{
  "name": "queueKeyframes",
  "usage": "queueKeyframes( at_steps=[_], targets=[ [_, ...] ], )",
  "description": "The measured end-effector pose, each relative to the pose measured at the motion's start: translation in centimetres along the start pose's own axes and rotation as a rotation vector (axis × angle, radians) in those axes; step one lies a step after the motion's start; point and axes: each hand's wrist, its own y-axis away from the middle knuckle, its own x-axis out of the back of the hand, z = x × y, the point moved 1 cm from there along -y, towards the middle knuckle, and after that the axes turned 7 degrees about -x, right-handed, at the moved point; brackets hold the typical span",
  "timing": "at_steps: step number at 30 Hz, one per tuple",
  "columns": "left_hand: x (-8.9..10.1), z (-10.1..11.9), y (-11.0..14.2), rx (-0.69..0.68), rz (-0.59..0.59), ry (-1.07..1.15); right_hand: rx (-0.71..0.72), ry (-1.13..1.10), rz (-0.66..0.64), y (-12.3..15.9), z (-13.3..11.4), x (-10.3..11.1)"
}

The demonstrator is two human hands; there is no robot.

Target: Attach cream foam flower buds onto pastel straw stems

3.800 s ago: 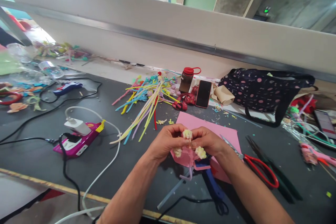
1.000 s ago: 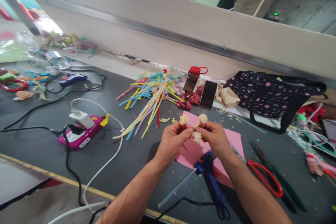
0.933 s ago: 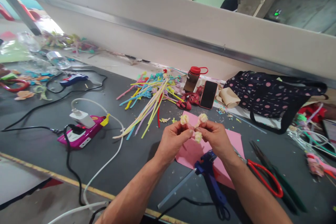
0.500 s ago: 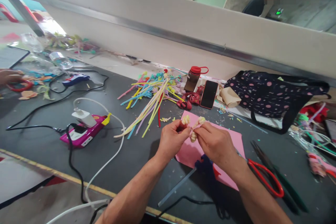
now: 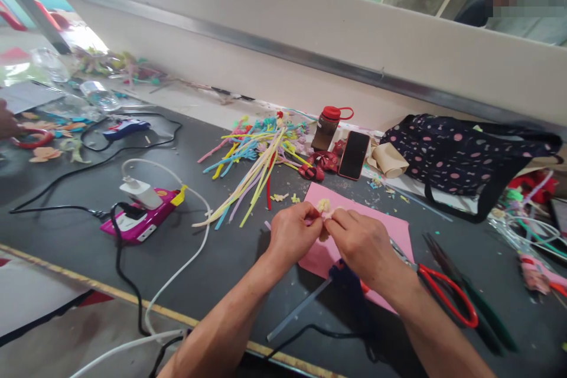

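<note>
My left hand (image 5: 292, 235) and my right hand (image 5: 359, 243) are pinched together on a small cluster of cream foam flowers (image 5: 325, 205), held just above a pink sheet (image 5: 390, 230) on the dark table (image 5: 66, 183). Only the top flower shows above my fingers; the others and their stems are hidden. A blue glue gun (image 5: 349, 283) lies under my right wrist, its clear glue stick (image 5: 299, 310) pointing toward me. Red-handled scissors (image 5: 445, 295) lie right of my right forearm.
A pile of coloured pipe cleaners (image 5: 257, 159), a red-capped bottle (image 5: 328, 126), a phone (image 5: 354, 155) and a dotted black bag (image 5: 460, 153) sit behind. A pink power strip (image 5: 142, 215) with cables lies left. Another person's hand (image 5: 6, 124) is at far left; a person stands beyond the partition.
My hands have lowered toward the pink sheet and closed the flowers together, so one flower shows instead of three. The person behind the partition has moved right.
</note>
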Motion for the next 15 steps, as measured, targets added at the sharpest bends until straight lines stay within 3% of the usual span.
queueKeyframes(
  at_steps=[4, 9, 12, 15],
  targets=[
    [0.3, -0.1, 0.0, -0.041, -0.055, -0.023, 0.001, -0.114, 0.041, -0.3, 0.9, 0.0],
    [0.3, -0.3, -0.1, -0.068, -0.166, 0.111, -0.104, -0.319, 0.051, -0.6, 2.0, -0.1],
    [0.4, -0.2, -0.1, -0.102, -0.216, 0.177, -0.191, -0.438, -0.012, -0.7, 2.6, 0.1],
    [0.6, 0.2, 0.0, -0.161, -0.332, 0.218, -0.226, -0.603, -0.193, -0.6, 3.3, 0.5]
  ],
)
